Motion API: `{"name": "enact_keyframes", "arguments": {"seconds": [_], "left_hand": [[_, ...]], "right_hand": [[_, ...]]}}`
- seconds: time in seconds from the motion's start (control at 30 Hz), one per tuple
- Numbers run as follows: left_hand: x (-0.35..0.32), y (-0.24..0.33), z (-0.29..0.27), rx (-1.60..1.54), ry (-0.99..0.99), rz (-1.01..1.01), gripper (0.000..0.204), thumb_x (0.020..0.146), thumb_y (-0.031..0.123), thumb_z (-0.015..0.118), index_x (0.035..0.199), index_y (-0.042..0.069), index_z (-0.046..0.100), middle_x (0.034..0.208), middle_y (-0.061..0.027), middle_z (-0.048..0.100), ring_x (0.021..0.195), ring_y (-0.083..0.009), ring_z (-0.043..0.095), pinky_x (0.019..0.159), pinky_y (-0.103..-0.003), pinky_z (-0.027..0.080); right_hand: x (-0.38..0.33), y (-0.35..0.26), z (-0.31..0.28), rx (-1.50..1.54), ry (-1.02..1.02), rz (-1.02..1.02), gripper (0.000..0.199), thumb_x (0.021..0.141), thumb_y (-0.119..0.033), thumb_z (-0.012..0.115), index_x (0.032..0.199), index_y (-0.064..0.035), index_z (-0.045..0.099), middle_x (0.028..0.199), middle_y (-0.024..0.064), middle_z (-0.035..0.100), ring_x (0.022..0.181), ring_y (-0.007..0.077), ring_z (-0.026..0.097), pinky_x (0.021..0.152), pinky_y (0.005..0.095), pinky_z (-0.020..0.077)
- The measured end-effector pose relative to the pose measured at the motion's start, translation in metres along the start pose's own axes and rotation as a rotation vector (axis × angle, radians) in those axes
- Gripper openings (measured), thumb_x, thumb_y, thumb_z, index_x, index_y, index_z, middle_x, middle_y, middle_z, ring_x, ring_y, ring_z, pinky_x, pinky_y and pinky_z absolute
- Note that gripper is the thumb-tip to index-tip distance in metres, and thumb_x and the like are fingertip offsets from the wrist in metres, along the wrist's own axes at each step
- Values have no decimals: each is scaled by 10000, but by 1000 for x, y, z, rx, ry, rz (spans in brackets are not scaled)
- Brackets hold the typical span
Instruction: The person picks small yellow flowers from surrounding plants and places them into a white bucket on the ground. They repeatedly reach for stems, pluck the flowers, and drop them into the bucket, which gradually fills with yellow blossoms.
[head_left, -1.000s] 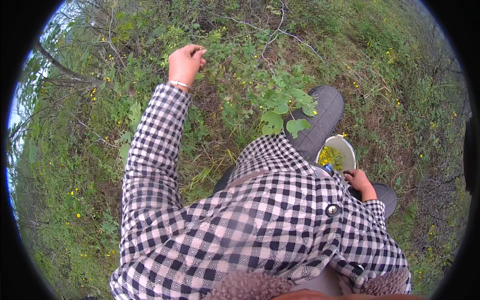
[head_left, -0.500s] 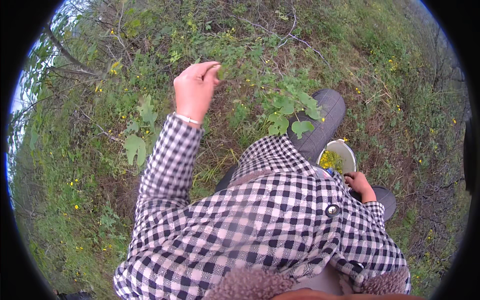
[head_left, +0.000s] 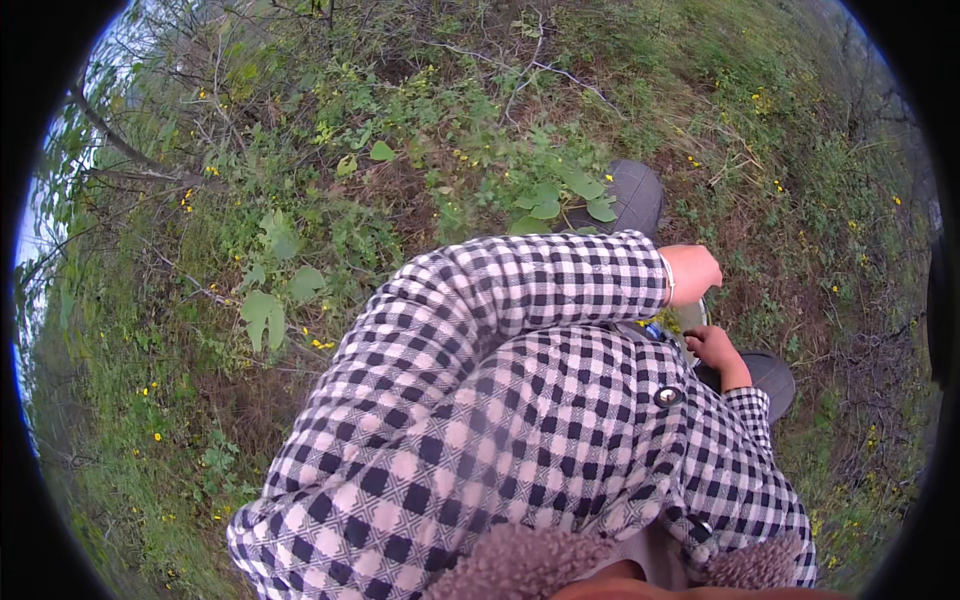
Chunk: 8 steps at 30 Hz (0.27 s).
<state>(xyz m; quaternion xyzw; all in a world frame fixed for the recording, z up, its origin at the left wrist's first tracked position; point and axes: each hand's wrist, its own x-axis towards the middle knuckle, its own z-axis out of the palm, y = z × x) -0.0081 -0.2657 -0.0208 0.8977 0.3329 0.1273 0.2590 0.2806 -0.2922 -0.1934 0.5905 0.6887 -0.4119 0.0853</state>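
My left hand (head_left: 692,275) reaches across my body to the right, its back turned up, over a pale bucket (head_left: 694,313). Its fingers point down on the far side and are hidden, so whatever they hold cannot be seen. The hand and checked sleeve cover most of the bucket; a little yellow (head_left: 650,324) shows beside the sleeve. Just below, my right hand (head_left: 713,348) has its fingers curled at the bucket's near right edge, seemingly gripping the rim.
Broad-leaved green stems (head_left: 545,203) lean by my left knee (head_left: 636,195); more large leaves (head_left: 264,315) stand at the left. My right knee (head_left: 768,383) is beside the bucket. Yellow-flowered weeds (head_left: 764,103), dry grass and a bare branch (head_left: 575,78) cover the slope.
My left hand has swung from the plants at upper left across to the bucket on the right, its sleeve now crossing my lap. My right hand stays by the bucket.
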Motion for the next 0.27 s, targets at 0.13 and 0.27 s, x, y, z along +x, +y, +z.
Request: {"name": "enact_keyframes", "arguments": {"seconds": [0.13, 0.27], "left_hand": [[-41, 15, -33, -64, -33, -32, 422, 806, 89, 635, 1225, 139, 620, 951, -188, 685, 886, -348, 668, 782, -431, 533], [-103, 38, -205, -421, 239, -59, 197, 863, 116, 639, 1044, 79, 706, 857, -101, 713, 788, -132, 698, 670, -301, 548]], "right_hand": [[-11, -16, 8, -11, 34, -24, 276, 871, -205, 611, 1075, -35, 687, 788, 134, 690, 708, 220, 657, 693, 356, 518], [-34, -45, -35, -43, -9, 13, 286, 868, -222, 616, 1081, -46, 690, 868, 178, 700, 778, 262, 678, 734, 369, 522]]}}
